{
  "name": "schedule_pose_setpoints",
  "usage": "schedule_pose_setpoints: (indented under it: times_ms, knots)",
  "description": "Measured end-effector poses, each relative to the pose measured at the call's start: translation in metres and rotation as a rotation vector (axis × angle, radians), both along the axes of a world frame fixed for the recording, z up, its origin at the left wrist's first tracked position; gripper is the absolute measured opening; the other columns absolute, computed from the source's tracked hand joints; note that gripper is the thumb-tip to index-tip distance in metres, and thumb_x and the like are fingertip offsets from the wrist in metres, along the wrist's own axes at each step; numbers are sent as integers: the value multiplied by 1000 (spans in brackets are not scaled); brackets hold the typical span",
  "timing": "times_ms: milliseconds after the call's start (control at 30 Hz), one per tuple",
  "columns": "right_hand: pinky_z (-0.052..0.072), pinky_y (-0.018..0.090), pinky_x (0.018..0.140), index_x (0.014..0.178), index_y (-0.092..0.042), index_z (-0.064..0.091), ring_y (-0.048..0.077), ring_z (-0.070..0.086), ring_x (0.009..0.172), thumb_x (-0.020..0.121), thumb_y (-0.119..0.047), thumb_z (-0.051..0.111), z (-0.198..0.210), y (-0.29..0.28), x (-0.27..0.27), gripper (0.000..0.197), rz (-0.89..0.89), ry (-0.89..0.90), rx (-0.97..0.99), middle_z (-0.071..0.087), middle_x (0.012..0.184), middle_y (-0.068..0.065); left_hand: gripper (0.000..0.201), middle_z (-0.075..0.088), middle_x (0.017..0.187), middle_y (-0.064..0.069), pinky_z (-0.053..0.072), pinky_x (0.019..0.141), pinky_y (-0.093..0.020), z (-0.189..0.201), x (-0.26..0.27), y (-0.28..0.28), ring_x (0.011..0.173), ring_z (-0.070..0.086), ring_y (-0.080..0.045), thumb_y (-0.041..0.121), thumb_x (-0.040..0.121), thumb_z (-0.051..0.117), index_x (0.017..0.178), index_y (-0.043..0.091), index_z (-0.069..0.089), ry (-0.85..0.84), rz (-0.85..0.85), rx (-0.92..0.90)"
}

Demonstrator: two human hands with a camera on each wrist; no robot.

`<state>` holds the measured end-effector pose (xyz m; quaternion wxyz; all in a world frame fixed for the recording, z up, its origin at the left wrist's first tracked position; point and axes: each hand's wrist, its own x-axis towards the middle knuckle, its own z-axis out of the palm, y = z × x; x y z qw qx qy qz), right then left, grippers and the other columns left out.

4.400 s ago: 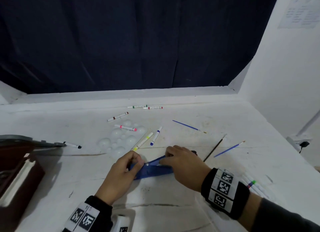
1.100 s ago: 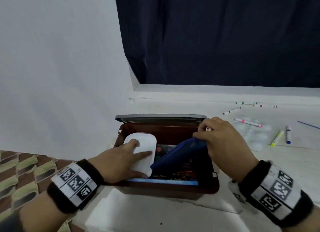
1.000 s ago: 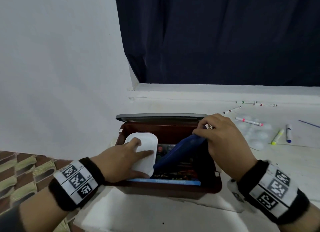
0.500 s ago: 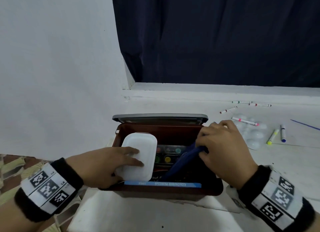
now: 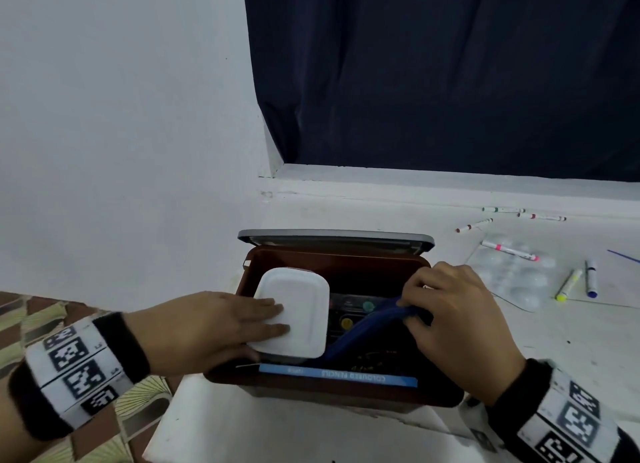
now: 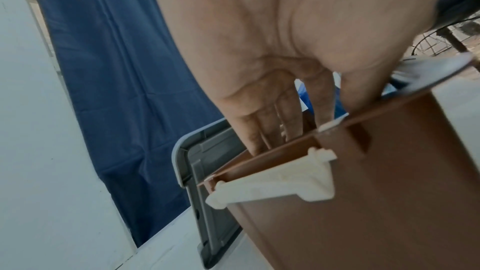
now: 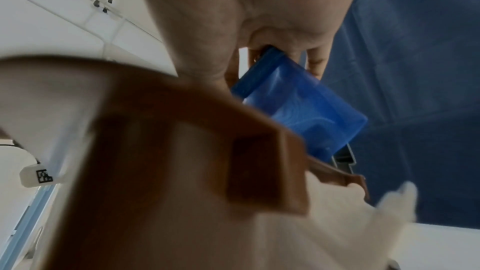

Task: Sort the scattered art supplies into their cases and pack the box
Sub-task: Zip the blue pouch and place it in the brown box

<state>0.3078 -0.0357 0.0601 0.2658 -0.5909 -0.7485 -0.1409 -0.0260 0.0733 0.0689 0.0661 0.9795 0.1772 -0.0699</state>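
A brown box [image 5: 346, 391] stands open on the white table, its grey lid [image 5: 332, 237] tipped back. My left hand [image 5: 275, 319] lies with straight fingers on a white case [image 5: 298, 310] at the box's left side. My right hand [image 5: 412, 306] grips the top edge of a blue pouch [image 5: 363, 331] that slants down into the box's middle. The right wrist view shows the blue pouch [image 7: 298, 106] pinched between thumb and fingers above the box wall [image 7: 182, 151]. Under them lie a paint set [image 5: 349, 310] and a blue coloured-pencil pack [image 5: 346, 376].
To the right on the table lie a clear palette [image 5: 519, 279], a pink-banded marker [image 5: 509, 249], a yellow marker [image 5: 566, 286], a blue marker [image 5: 590, 277] and more markers near the back ledge. A wall rises at left, a patterned floor [image 5: 41, 317] lies below it.
My right hand has pushed the blue pouch lower into the box. My left hand has drawn the white case a little toward the left wall.
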Motion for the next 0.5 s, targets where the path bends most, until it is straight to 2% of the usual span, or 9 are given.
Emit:
schedule_pose_setpoints:
  times_ms: [67, 133, 200, 300, 400, 467, 500]
  knots:
    - [34, 28, 67, 71, -19, 70, 18, 56, 70, 63, -6, 82, -2, -1, 1, 20, 0, 27, 2, 64, 77, -6, 47, 36, 157, 19, 38, 111, -20, 6, -3, -2, 141, 38, 3, 46, 106, 29, 153, 42, 32, -67, 67, -5]
    - [37, 28, 64, 71, -18, 69, 18, 56, 69, 67, -6, 79, -2, -1, -4, 16, 11, 63, 19, 64, 78, -5, 50, 38, 152, 29, 38, 107, -12, 9, -9, 0, 133, 45, 7, 54, 103, 15, 152, 51, 25, -138, 189, -35]
    - [40, 29, 62, 71, -16, 68, 19, 54, 70, 76, -11, 67, -1, 3, -10, 8, 27, 96, 76, 64, 79, -4, 54, 47, 147, 26, 36, 100, -5, 9, -11, 0, 127, 52, 5, 52, 100, 12, 152, 48, 28, -185, 267, -14]
    - [46, 34, 63, 75, -13, 69, 23, 57, 72, 81, -18, 52, 0, 7, -18, 19, 90, 58, 92, 66, 84, 0, 51, 58, 138, 21, 40, 93, -5, 11, -5, -8, 117, 58, 3, 49, 102, 19, 148, 42, 39, -237, 303, -20]
    - [52, 38, 73, 87, -25, 74, 23, 62, 90, 80, -21, 50, -13, 4, -20, 25, 252, -183, -114, 67, 95, -3, 50, 59, 135, 24, 38, 90, -2, 14, 1, -17, 113, 59, 4, 49, 101, 22, 146, 43, 42, -252, 324, -56]
    - [52, 41, 84, 102, -37, 74, 22, 62, 107, 79, -21, 52, -23, 4, -16, 36, 316, -310, -389, 68, 107, -5, 51, 52, 139, 30, 34, 94, 1, 14, 4, -21, 119, 54, 8, 48, 98, 23, 146, 49, 39, -254, 339, -74]
    - [49, 42, 85, 112, -39, 71, 25, 59, 113, 79, -18, 53, -27, 6, -11, 44, 315, -332, -510, 65, 114, -2, 50, 48, 141, 34, 33, 97, 1, 14, 4, -23, 123, 50, 11, 48, 97, 23, 145, 54, 37, -255, 344, -80]
